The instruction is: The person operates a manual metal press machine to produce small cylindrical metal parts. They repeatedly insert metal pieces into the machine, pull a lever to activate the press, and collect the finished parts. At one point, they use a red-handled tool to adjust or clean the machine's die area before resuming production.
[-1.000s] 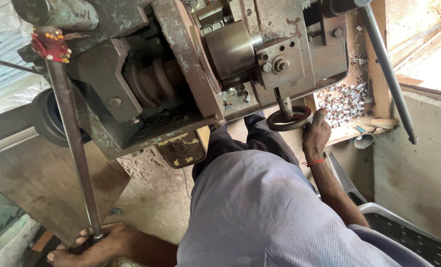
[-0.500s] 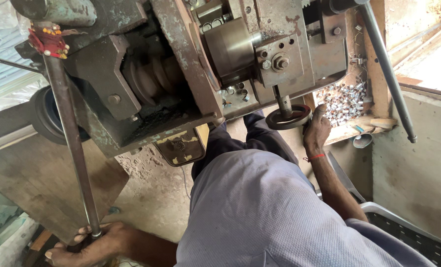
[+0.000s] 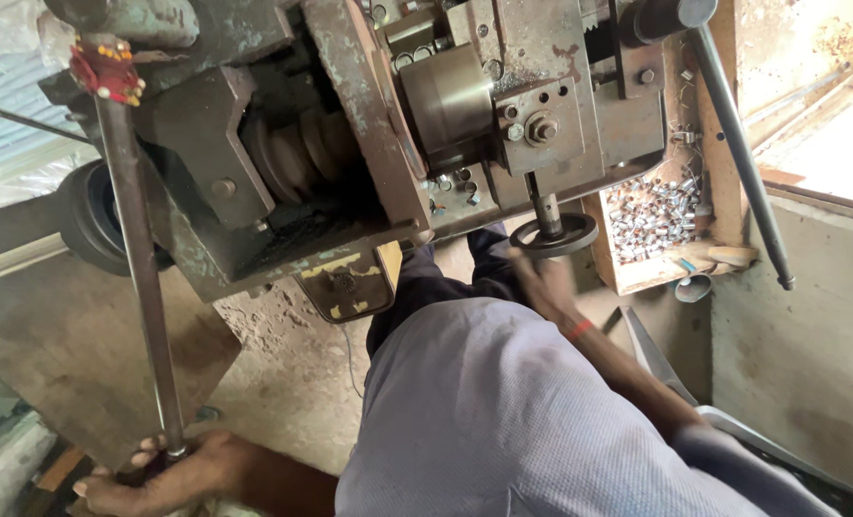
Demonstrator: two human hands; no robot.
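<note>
Steel rod gripped low in my left hand for leverage; right hand (blurred) touches handwheel, grip unclear.

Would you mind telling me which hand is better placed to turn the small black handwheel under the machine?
Right. The right hand is already just beneath the handwheel, while the left hand grips the foot of the long steel rod, far away.
</note>
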